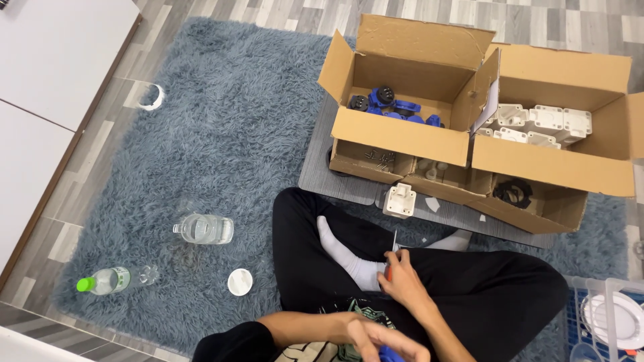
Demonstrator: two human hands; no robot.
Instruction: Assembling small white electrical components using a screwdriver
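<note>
Blue-grey shaggy rug [235, 134] covers the floor where a person sits cross-legged in black trousers. The right hand [402, 278] is closed around a small screwdriver [394, 249] with a red grip, its metal tip pointing to 12 o'clock, just beside the white sock [349, 258]. The left hand [379, 338], at 6 o'clock in the view, curls its fingers over a small blue part [388, 354], mostly hidden. At 12 o'clock stand two open cardboard boxes: one [402, 134] with blue parts, one [557, 164] with white parts. A single white part [400, 200] lies before them. At 9 o'clock lie a clear jar [203, 229], a white lid [239, 281] and a green-capped bottle [107, 280].
</note>
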